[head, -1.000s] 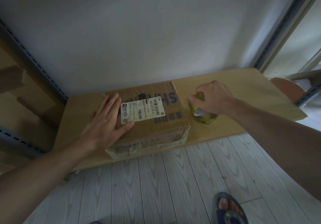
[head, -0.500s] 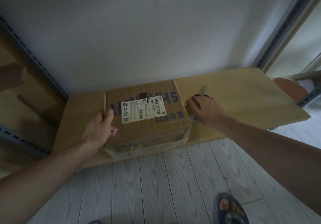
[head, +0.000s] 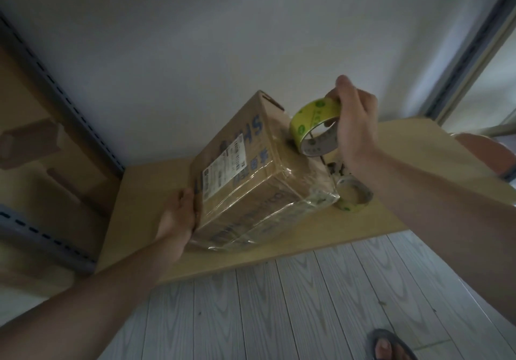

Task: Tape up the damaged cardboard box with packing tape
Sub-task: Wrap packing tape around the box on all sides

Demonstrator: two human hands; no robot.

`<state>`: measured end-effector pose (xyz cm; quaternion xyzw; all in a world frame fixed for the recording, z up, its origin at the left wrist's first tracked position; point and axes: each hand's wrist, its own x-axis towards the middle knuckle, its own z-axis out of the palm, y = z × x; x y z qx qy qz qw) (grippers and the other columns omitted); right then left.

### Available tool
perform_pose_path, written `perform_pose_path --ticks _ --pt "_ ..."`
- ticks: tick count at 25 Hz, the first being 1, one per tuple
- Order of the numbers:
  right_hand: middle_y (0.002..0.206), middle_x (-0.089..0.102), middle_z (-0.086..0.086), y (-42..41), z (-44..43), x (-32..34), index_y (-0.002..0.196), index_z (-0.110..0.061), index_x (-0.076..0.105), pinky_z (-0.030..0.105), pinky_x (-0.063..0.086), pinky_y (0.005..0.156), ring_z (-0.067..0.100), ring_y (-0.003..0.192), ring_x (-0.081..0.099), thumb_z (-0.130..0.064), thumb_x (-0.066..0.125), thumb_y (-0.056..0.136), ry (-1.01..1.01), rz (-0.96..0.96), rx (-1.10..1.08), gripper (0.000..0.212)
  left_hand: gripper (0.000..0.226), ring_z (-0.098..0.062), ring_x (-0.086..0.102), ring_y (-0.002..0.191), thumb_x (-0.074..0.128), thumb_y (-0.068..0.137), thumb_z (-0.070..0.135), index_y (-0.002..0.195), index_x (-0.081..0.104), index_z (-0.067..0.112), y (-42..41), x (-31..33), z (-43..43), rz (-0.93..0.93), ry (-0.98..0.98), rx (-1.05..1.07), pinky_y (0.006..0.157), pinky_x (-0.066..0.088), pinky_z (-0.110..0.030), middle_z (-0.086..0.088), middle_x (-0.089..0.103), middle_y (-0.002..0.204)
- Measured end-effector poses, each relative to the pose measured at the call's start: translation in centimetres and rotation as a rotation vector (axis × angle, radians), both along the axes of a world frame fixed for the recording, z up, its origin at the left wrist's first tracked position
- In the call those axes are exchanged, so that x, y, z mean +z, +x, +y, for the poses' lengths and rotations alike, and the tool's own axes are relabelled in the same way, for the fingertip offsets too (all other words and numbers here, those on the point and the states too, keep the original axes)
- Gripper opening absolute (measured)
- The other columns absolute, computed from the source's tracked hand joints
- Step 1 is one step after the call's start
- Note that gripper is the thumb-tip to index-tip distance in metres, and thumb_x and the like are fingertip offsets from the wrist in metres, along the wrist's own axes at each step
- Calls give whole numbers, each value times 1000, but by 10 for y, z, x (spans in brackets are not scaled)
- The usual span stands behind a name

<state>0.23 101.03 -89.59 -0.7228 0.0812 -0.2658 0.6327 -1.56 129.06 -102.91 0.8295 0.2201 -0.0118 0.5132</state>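
**Mid-shelf, a battered box is tipped up for taping**

At the middle of the wooden shelf board [head: 418, 192], close to its front edge, a cardboard box [head: 251, 170] stands tilted on a lower edge, apparently to expose its right side for fresh tape. The person's left hand [head: 178, 214], fingers straight, presses flat against the low left end, likely as a brace. The right hand [head: 354, 125] grips a yellow-green packing tape roll [head: 312, 125] just above the raised side. The box's long axis climbs from near left to far right, and its shipping label [head: 223, 172] faces up and left. A second tape roll [head: 353, 195] lies beside the box's right corner.
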Motion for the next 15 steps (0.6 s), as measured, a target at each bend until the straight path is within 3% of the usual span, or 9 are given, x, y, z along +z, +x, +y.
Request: perform_pose_path --ticks 4,7,9,11,13,15 --pt "49 51 -2 2 25 9 55 -18 53 35 39 67 17 52 48 -32 49 96 353 59 28 43 38 -32 61 98 27 109 44 123 48 17 -1 4 5 -42 345 -142 76 40 -35 -5 62 101" --pt "55 51 5 1 62 17 58 -10 53 33 40 66 20 56 47 -35 48 99 305 54 91 48 50 -34 64 105 43 105 39 148 32 17 4 11 26 -59 455 -212 81 48 -39 -14 64 119" --pt "64 47 10 2 85 22 69 -8 51 30 38 61 18 58 45 -37 45 100 235 45 129 43 66 -31 57 124 59 95 39 152 32 16 16 50 41 -303 217 -178 100 48 -43 -10 55 134" --pt "65 45 9 4 106 25 66 -16 49 33 36 60 18 59 43 -41 45 98 168 18 178 41 83 -16 38 145 65 84 55 153 33 22 23 109 51 -512 -44 -358 116 35 -33 1 41 153" --pt "59 48 4 8 129 25 55 -23 49 42 39 61 20 59 46 -46 45 94 111 0 260 46 107 -3 26 150 69 71 76 157 26 29 17 147 44 -482 -43 -678 120 25 -25 12 30 162" --pt "59 55 4 9 151 24 56 -19 51 48 48 67 24 62 55 -51 43 94 28 28 337 50 106 2 46 136 77 67 69 152 33 24 13 148 34 -440 -30 -736 114 38 -21 10 50 150"
